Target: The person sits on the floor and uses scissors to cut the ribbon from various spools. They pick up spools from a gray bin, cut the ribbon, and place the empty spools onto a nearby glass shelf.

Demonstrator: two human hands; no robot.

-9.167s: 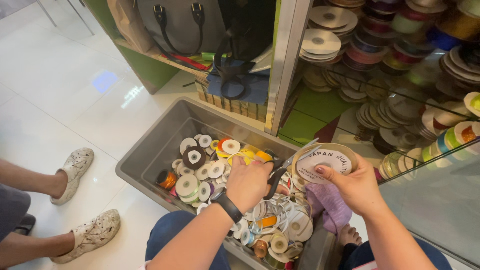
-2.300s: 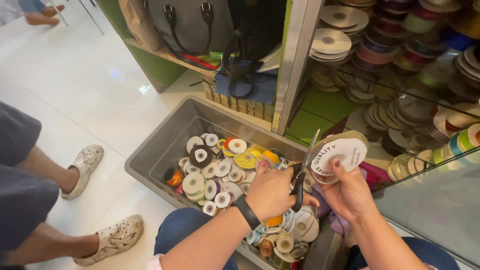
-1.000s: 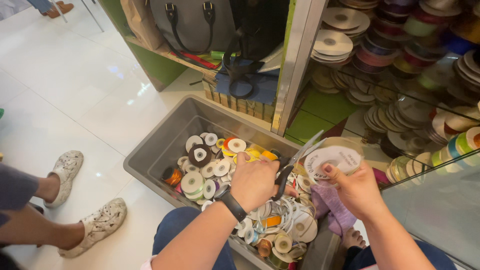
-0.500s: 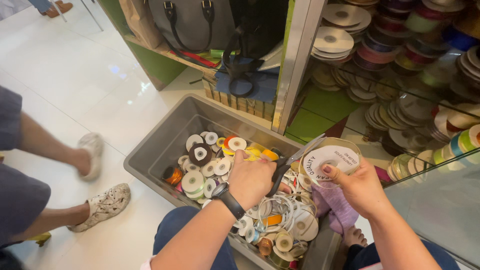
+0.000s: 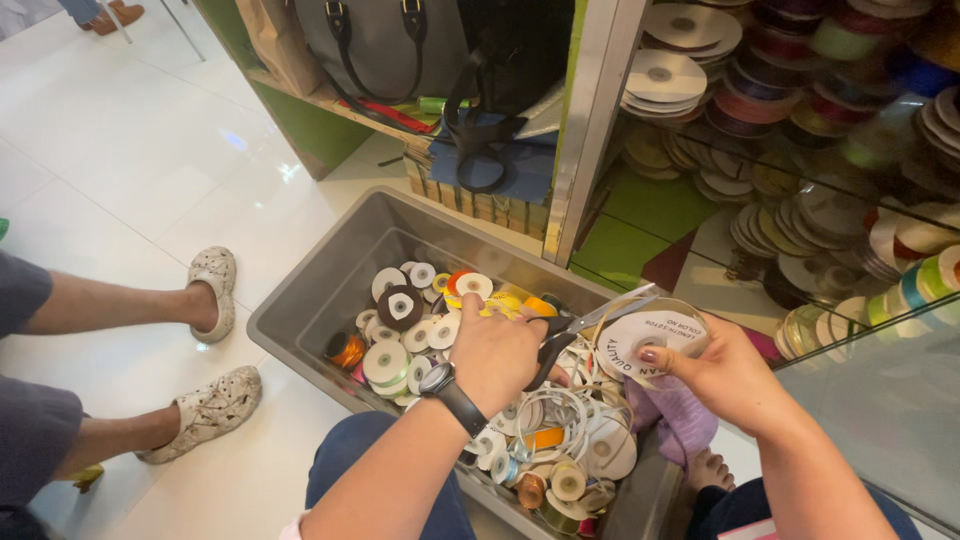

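Scissors (image 5: 572, 335) with black handles sit in the left hand (image 5: 497, 352), whose fingers are threaded through the loops and clenched around them; the blades point up and to the right, their tips reaching the top edge of the ribbon spool (image 5: 645, 338). That spool, a flat white reel with printed lettering on its face and a pale band of ribbon wound round its rim, is pinched between the thumb and fingers of the right hand (image 5: 732, 375), just to the right of the scissor blades, tilted so its face turns toward the camera. A black wristwatch (image 5: 452, 393) wraps the left wrist, just behind the grip.

Directly beneath both hands lies a grey plastic bin (image 5: 335, 280) filled with small ribbon reels (image 5: 400, 330) in white, green, orange and yellow, some trailing loose loops of ribbon. A purple cloth (image 5: 672, 420) is under the right hand. Beyond the spool, to the right, a glass-fronted shelf (image 5: 800, 200) holds stacks of larger ribbon reels. Farther ahead of the grip, a grey handbag (image 5: 385, 40) rests on a low wooden ledge. Well to the left, another person's legs in pale patterned shoes (image 5: 212, 290) stand on the white tiled floor (image 5: 120, 150).
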